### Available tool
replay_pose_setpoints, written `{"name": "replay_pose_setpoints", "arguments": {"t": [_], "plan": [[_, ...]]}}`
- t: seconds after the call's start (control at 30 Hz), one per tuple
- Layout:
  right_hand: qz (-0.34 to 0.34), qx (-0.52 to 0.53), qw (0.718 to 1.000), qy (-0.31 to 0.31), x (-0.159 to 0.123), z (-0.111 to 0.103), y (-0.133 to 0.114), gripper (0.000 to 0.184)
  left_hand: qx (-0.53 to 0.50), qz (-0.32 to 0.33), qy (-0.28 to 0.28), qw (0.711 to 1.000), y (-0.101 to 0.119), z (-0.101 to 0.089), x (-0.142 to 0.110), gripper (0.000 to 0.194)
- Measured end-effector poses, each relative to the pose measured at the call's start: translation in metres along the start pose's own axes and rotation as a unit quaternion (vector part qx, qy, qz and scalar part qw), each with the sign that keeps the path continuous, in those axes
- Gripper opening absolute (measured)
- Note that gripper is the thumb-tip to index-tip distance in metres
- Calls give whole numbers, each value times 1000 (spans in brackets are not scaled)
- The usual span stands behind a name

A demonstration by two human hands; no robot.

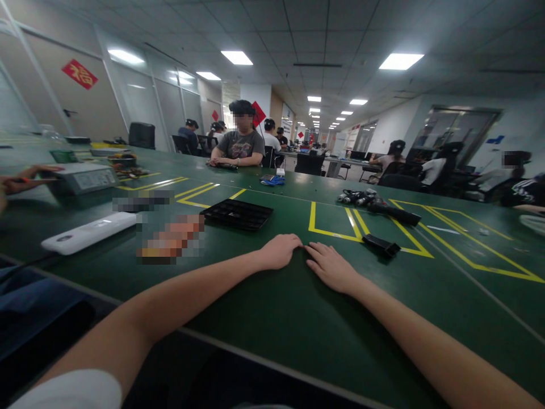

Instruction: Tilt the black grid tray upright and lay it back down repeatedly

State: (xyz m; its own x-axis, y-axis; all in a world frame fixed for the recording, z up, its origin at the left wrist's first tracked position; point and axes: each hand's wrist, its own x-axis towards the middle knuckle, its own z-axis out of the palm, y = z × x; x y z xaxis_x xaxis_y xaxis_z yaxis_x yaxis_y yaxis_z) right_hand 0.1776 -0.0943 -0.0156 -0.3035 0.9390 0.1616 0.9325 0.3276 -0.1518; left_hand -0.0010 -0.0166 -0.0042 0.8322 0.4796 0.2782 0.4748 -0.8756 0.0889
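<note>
My left hand (281, 251) rests on the green tabletop, palm down, its fingers loosely bent towards the right and nothing visible in them. Close beside it, my right hand (332, 266) lies with fingers stretched out on the table. The fingertips of both hands nearly meet; I cannot tell whether they touch. Beyond my left hand is a black plastic tray-like part (238, 214) with ribs. To the right of my right hand lies a black box-shaped plastic piece (381, 246).
A white power strip (91, 232) and a blurred orange object (172, 238) lie at left. Another person's hand touches a grey metal box (85, 177). Black parts with cables (357, 197) sit at right among yellow tape marks. Across the table sits a person (240, 147).
</note>
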Motion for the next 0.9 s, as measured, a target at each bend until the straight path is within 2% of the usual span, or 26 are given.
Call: {"name": "replay_pose_setpoints", "arguments": {"t": [0.1, 0.17, 0.23, 0.3, 0.37, 0.43, 0.5, 0.57, 0.63, 0.7, 0.77, 0.83, 0.9], "plan": [[0, -36, 997, 69, -2, -12, 27, 51, 20, 15, 29, 999, 4, -8, -5, 31], [57, -101, 985, 124, -7, -23, 55, 51, 37, 64, 36, 997, 14, -15, -11, 30], [145, -165, 961, 170, -16, -33, 85, 49, 40, 138, 18, 990, 28, -20, -17, 28], [226, -201, 937, 174, -28, -37, 113, 50, 36, 198, -6, 980, 43, -23, -21, 27], [296, -192, 926, 133, -40, -36, 134, 53, 44, 214, -20, 976, 53, -24, -23, 27], [337, -146, 927, 78, -47, -32, 147, 56, 69, 168, -13, 983, 54, -23, -21, 26], [348, -110, 930, 47, -49, -29, 153, 58, 94, 74, 7, 993, 45, -23, -17, 27], [347, -106, 931, 43, -47, -28, 154, 59, 103, -38, 17, 994, 30, -21, -13, 31], [352, -109, 929, 43, -46, -28, 154, 59, 100, -123, -3, 987, 14, -19, -11, 31], [350, -107, 929, 46, -45, -28, 153, 58, 90, -153, -33, 984, 0, -17, -10, 26], [340, -107, 932, 59, -45, -27, 154, 56, 74, -137, -53, 986, -8, -15, -9, 22], [333, -105, 935, 68, -47, -26, 156, 56, 49, -121, -52, 990, -12, -16, -8, 19], [334, -99, 935, 68, -47, -25, 158, 58, 0, -145, -38, 989, -16, -22, -6, 17]]}}
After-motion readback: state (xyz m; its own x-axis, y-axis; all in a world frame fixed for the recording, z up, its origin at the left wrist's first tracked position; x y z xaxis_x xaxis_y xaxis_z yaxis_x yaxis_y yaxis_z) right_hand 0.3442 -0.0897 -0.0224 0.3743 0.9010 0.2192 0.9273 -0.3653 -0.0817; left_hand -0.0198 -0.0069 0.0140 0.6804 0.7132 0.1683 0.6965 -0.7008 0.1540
